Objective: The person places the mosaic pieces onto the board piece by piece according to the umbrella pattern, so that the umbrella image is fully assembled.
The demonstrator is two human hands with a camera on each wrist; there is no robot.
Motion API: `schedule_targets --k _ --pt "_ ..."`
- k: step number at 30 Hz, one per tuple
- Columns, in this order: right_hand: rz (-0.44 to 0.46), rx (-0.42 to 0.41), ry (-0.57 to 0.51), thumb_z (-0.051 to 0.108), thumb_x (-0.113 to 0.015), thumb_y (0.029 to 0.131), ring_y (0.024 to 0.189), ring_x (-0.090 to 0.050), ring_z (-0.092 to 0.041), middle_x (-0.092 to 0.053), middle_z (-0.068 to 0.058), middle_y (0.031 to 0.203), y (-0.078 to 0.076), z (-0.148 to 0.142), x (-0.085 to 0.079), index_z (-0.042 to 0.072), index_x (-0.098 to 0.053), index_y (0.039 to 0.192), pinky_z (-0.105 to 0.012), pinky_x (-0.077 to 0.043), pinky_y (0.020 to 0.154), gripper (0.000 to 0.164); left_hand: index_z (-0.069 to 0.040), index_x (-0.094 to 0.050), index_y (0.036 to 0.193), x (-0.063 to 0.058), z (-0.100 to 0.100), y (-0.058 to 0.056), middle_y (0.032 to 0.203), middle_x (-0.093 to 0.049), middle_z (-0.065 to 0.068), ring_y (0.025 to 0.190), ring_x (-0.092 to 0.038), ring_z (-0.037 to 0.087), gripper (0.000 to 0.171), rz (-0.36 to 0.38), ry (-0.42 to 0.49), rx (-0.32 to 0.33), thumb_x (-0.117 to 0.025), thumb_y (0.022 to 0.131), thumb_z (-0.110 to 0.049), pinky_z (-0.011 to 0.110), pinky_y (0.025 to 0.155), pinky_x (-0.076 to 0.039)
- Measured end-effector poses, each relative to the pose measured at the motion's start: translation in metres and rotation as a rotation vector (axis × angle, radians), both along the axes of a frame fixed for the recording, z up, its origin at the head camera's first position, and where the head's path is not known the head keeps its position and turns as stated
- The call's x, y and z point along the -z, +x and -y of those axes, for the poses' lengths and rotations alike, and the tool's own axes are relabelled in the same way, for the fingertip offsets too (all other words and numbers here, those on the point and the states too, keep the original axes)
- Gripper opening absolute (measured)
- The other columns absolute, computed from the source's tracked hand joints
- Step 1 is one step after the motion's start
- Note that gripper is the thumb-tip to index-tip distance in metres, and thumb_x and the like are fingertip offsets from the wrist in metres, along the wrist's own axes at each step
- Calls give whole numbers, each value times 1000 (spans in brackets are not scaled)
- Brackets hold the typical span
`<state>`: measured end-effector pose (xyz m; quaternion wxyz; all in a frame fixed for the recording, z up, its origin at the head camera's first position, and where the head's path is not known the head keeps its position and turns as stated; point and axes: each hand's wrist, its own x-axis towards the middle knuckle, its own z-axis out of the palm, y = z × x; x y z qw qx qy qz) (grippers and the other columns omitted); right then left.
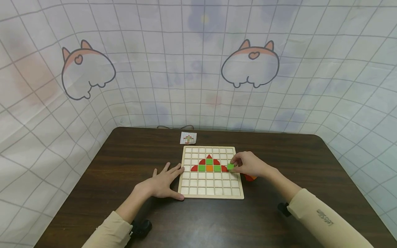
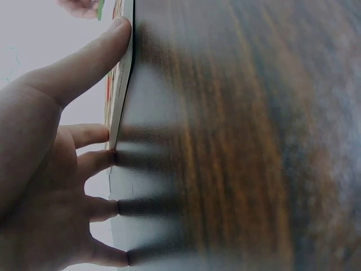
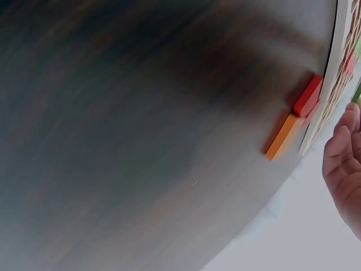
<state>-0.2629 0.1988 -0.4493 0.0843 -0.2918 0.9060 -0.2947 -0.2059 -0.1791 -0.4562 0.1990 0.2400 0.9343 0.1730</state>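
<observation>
My right hand pinches a green square tile between thumb and fingers, above the right edge of a pale wooden grid board. With fingers spread, my left hand rests at the board's left side, its thumb at the near-left corner. On the board, red, green and orange pieces form a stepped pattern with a red triangle at the top and an orange square in the middle of the lower row. In the left wrist view, the thumb lies against the board's edge.
A small picture card with a similar coloured pattern lies beyond the board. Right of the board, partly under my right hand, a red block and an orange block lie on the dark wooden table. A patterned cloth hangs behind.
</observation>
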Motion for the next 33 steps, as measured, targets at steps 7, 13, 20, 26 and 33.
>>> schedule_targets --k 7,13,20,26,33 --pt "-4 -78 -5 11 -80 88 75 -58 -10 -65 6 85 2 20 2 1 -74 105 -29 -52 70 20 -16 -23 166 0 0 0 171 -12 8 154 0 46 109 -2 4 3 -77 84 -63 81 107 -3" --pt "-22 -118 8 11 -81 88 75 -56 -10 -62 6 84 4 37 3 2 -74 105 -29 -52 71 21 -17 -23 166 0 0 0 171 -13 7 154 0 45 108 1 1 2 -77 84 -63 81 108 -3" --pt "-44 -158 1 10 -81 87 73 -55 -9 -62 7 82 5 51 3 2 -74 105 -28 -51 71 20 -19 -24 166 2 0 -2 171 -12 5 155 1 43 108 0 -4 -3 -77 84 -63 80 109 -3" --pt "-88 -184 30 14 -82 87 77 -57 -10 -66 3 87 3 60 6 4 -75 104 -28 -51 72 20 -19 -24 166 2 0 -2 172 -12 5 155 0 43 107 -5 -2 -5 -77 84 -63 80 109 -3" --pt "-89 -198 70 15 -84 87 78 -57 -13 -66 2 89 6 69 6 6 -74 101 -29 -50 72 19 -18 -25 166 3 1 -2 172 -12 6 155 0 44 107 -6 7 -3 -77 83 -64 81 108 -3"
